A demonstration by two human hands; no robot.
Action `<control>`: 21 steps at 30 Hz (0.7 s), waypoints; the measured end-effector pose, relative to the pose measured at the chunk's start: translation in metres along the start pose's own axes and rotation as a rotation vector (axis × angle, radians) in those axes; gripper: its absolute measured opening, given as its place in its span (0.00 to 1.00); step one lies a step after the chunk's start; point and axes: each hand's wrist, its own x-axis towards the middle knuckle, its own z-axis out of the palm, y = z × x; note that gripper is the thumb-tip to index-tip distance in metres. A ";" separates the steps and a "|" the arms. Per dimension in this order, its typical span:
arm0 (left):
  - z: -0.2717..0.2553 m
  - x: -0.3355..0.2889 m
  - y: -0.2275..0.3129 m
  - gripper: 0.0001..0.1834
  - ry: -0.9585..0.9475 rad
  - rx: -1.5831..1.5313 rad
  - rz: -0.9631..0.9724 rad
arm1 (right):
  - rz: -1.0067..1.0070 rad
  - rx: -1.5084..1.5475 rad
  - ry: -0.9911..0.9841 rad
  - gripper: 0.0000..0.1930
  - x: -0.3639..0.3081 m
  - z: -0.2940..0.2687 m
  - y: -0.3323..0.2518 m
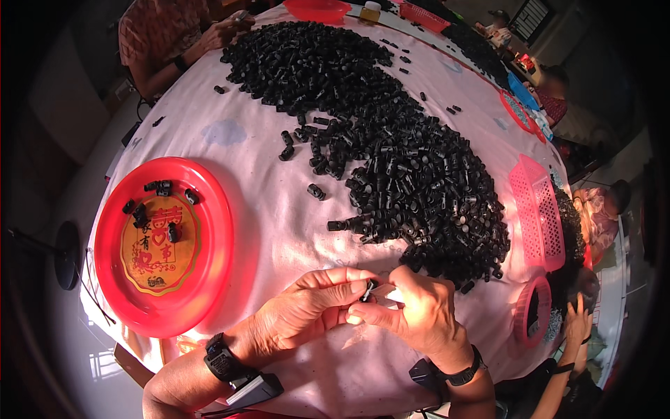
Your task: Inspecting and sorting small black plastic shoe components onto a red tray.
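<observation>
Sunny tabletop (pixel 269 185), dim room

A pale pink cloth (pixel 241 150) covers the big tabletop. Bright light falls on it. The grey floor (pixel 73 359) has a patch of light (pixel 105 364) on the left. Far back, top right, there is a window (pixel 532 19) with bars.

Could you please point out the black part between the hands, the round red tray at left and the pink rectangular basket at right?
Black part (pixel 368 288): head view, its visible side.
Round red tray (pixel 150 322): head view, near rim.
Pink rectangular basket (pixel 536 215): head view, perforated wall.
</observation>
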 end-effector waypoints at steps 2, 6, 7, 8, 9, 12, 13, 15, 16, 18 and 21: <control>-0.003 -0.001 -0.001 0.15 0.002 -0.024 0.003 | -0.006 -0.029 -0.017 0.24 -0.001 0.001 0.000; -0.006 0.002 -0.003 0.13 0.002 -0.029 0.003 | 0.008 -0.018 -0.021 0.24 -0.002 0.003 0.002; -0.006 0.002 -0.003 0.13 0.005 -0.020 0.002 | -0.001 -0.025 -0.007 0.24 -0.002 0.003 0.002; -0.005 0.002 -0.003 0.14 0.009 -0.012 0.001 | -0.009 -0.032 0.006 0.24 -0.002 0.003 0.002; -0.002 0.001 -0.002 0.14 0.008 -0.012 0.001 | -0.009 -0.033 0.005 0.24 -0.002 0.002 0.002; 0.001 0.001 -0.002 0.13 0.045 -0.033 -0.003 | 0.008 -0.043 -0.011 0.25 -0.002 0.002 0.001; -0.001 0.002 -0.003 0.13 0.042 -0.025 0.001 | 0.009 -0.044 -0.015 0.25 -0.001 0.002 0.000; -0.001 0.001 -0.003 0.13 0.038 -0.018 0.005 | 0.011 -0.044 -0.020 0.25 -0.002 0.001 0.000; 0.002 0.001 -0.002 0.14 0.045 -0.010 -0.001 | 0.015 -0.039 -0.020 0.26 -0.002 0.002 0.000; 0.003 0.000 -0.001 0.14 0.053 -0.002 -0.007 | 0.019 -0.033 -0.020 0.26 -0.001 0.001 -0.001; 0.002 0.001 -0.002 0.15 0.039 -0.003 0.000 | 0.039 -0.022 -0.019 0.26 -0.001 0.001 0.000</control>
